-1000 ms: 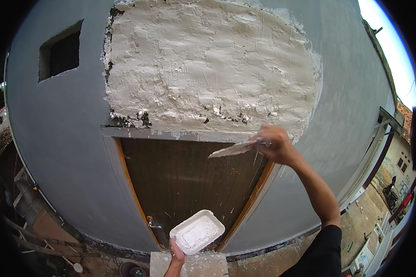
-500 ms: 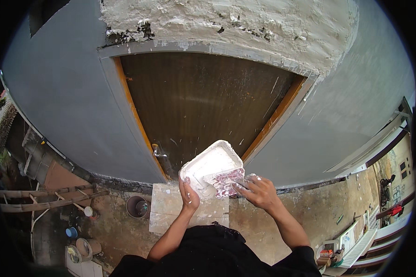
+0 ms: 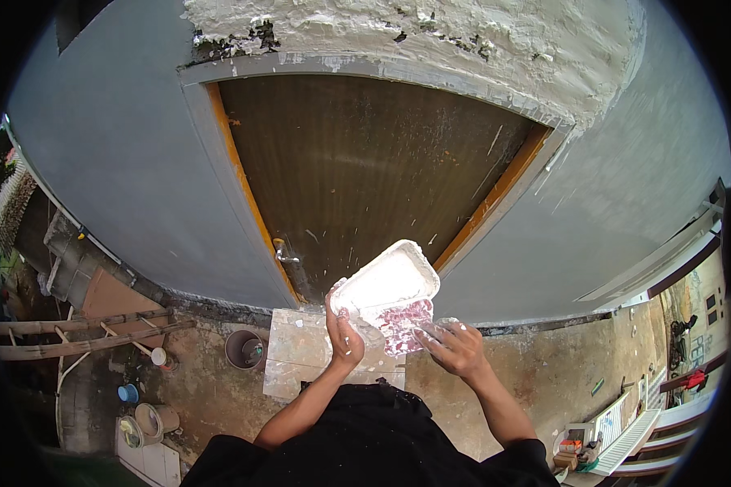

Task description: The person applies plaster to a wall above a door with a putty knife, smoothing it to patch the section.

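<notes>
My left hand is wrapped round the left side of a white, rounded rectangular tray, its thumb against the near edge. Thick white paste coats the inside. In my right hand is a flat, reddish-pink putty spreader smeared with the same white stuff. The spreader lies over the tray's near right edge, its upper side touching the paste. White specks cover the fingers of the right hand, which pinch the spreader at its right end.
Ahead stands a brown door in a grey wall, with rough white plaster above the frame. A pale board lies on the ground below. Buckets and a bamboo ladder are on the left.
Both hands, with the tray and spreader, have shifted slightly right in the view. The spreader has moved a little lower along the tray's near edge. My grip on both stays.
</notes>
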Action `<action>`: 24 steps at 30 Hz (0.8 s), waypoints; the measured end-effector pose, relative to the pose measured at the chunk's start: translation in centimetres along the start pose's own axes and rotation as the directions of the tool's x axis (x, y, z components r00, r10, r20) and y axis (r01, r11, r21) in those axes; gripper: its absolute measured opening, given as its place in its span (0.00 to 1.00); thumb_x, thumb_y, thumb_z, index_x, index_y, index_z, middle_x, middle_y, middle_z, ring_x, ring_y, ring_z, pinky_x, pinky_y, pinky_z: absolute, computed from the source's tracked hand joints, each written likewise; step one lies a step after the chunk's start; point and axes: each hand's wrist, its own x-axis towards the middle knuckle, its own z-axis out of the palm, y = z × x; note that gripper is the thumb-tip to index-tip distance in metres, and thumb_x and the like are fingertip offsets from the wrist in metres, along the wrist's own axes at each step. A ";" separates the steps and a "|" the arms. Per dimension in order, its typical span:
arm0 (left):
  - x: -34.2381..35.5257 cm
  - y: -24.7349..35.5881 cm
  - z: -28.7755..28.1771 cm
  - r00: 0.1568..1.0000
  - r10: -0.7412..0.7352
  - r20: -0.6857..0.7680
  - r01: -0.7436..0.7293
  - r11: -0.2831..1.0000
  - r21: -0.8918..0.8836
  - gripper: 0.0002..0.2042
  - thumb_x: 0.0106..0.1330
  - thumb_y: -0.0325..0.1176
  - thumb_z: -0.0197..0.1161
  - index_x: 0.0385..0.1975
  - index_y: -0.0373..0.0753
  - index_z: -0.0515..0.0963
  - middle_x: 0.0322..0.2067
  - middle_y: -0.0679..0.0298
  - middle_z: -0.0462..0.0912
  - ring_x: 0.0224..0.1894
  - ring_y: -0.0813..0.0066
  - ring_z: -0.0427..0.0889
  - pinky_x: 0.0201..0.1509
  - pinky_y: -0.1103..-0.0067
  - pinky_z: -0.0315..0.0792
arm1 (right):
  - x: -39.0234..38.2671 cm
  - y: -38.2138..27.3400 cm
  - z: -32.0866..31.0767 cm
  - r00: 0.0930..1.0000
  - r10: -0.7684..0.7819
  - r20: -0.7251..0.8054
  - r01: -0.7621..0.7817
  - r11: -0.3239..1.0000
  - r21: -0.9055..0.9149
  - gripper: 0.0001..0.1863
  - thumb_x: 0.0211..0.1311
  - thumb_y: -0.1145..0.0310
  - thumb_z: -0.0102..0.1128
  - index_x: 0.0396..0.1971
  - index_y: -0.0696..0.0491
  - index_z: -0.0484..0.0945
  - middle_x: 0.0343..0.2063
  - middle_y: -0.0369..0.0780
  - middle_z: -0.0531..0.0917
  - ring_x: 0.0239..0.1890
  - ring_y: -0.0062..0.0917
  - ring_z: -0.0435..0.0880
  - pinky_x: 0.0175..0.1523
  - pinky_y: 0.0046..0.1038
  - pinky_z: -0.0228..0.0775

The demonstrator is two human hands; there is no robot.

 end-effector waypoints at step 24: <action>-0.1 -0.3 -0.3 0.972 0.235 0.007 -0.232 0.950 0.207 0.30 0.68 0.45 0.41 0.57 0.19 0.55 0.50 0.39 0.69 0.54 0.53 0.71 0.60 0.67 0.62 | 4.2 4.7 -2.1 0.856 0.436 0.276 -0.456 0.890 0.010 0.13 0.46 0.77 0.59 0.34 0.65 0.74 0.20 0.53 0.76 0.28 0.47 0.78 0.36 0.42 0.70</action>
